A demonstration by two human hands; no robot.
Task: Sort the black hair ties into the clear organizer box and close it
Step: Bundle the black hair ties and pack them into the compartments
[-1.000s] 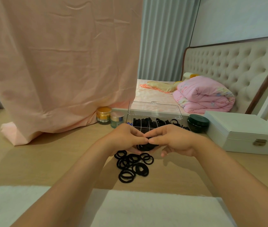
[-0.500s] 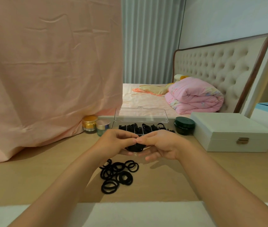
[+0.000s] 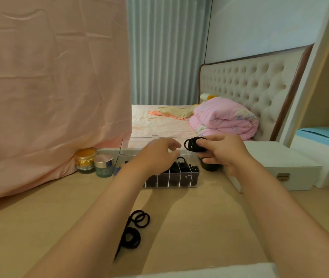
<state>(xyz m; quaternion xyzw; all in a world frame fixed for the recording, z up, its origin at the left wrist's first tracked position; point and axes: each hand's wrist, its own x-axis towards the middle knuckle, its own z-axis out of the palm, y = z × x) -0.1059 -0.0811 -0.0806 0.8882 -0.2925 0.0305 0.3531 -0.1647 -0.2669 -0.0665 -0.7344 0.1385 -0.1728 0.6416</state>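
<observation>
Fingers point(image 3: 205, 144) of our right hand point(image 3: 225, 152) pinch a bundle of black elastic hair ties point(image 3: 192, 145); our left hand point(image 3: 157, 156), fingers relaxed, hovers over the clear plastic organizer box point(image 3: 169, 186).

Hair ties point(image 3: 194, 145) — right hand point(image 3: 223, 152)

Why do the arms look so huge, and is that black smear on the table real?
Head view: the wide lens stretches the forearms near the bottom edge and tilts the headboard; the loose ties smear into a streak there, probably lens blur; light is soft, no glare.
</observation>
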